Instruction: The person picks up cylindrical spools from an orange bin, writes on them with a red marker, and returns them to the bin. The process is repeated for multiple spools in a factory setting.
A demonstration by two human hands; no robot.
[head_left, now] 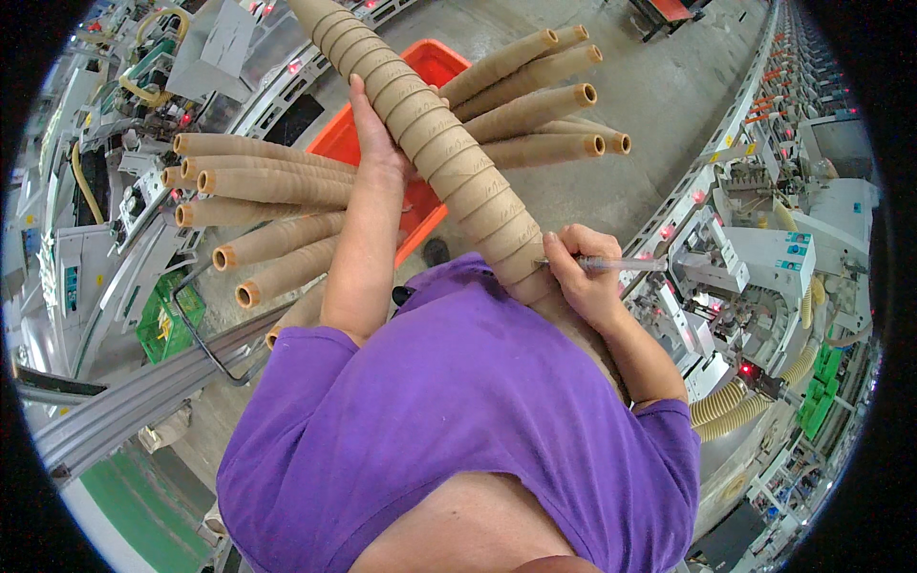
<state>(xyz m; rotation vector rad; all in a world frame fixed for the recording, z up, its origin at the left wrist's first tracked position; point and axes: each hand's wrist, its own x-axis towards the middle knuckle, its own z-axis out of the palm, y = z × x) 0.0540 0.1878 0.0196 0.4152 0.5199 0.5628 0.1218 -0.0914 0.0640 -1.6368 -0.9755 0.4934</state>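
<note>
A long stack of nested brown paper cones slants across my front, from the top of the view down against my chest. Handwritten marks run along several of its rings. Around its left side curls my left hand, thumb up along the paper, the other fingers hidden beneath. My right hand pinches a pen, with the tip at the lower part of the stack. Behind my left hand is a red-orange crate, partly covered by the stack.
More cone stacks fan out over both sides of the crate, left stacks and right stacks. Machine rows flank me, a left machine and a right machine. A metal rail and green basket are at left.
</note>
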